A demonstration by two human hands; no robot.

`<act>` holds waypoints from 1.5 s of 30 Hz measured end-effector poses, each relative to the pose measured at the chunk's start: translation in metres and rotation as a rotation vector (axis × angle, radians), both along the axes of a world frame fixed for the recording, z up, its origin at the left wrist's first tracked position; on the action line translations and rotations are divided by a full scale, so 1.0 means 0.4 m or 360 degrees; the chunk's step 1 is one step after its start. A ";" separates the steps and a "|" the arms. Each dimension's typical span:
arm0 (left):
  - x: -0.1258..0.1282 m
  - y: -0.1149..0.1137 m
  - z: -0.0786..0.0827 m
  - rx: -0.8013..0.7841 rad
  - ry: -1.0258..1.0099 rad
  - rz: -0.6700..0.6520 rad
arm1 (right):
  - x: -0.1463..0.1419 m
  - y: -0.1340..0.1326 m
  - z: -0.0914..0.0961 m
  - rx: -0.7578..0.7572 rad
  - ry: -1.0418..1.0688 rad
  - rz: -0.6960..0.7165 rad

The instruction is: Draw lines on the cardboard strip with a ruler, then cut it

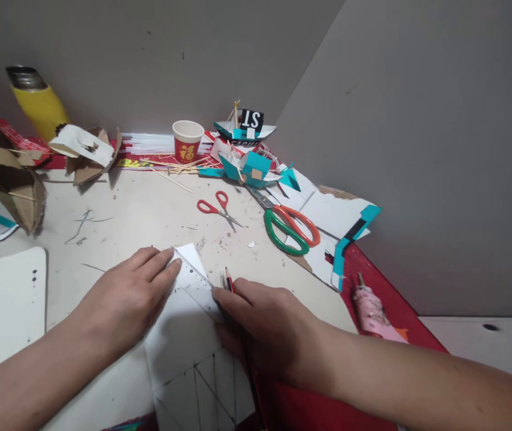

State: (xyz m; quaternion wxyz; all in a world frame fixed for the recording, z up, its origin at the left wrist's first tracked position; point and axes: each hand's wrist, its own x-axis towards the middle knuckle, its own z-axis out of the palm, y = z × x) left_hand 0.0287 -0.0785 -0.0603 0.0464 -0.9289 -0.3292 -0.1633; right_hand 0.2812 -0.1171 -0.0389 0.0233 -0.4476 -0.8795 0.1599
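A folded sheet of white card with pencil lines lies before me, one corner raised in a small flap. My left hand has its fingers together at the left end of the flap's slanting edge; its thumb is hidden. At the other end of that edge, my right hand has its thumb against the card. A red and black pencil is tucked in my right hand, its sharpened tip pointing up and away. Small red-handled scissors lie beyond the hands, blades partly apart.
Large scissors with green and orange handles rest by cut card scraps. Behind stand a paper cup, small card boats and thin sticks. Brown cardboard pieces and a yellow bottle are left; a pink tube lies right.
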 end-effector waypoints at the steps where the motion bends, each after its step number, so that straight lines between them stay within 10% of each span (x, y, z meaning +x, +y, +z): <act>1: -0.001 0.000 0.000 0.0004 0.0011 -0.0001 | 0.000 0.001 0.001 -0.0008 -0.0002 0.0004; 45: 0.015 -0.015 0.001 0.0007 0.0150 0.0056 | 0.000 0.013 -0.009 -0.0007 -0.0041 0.0077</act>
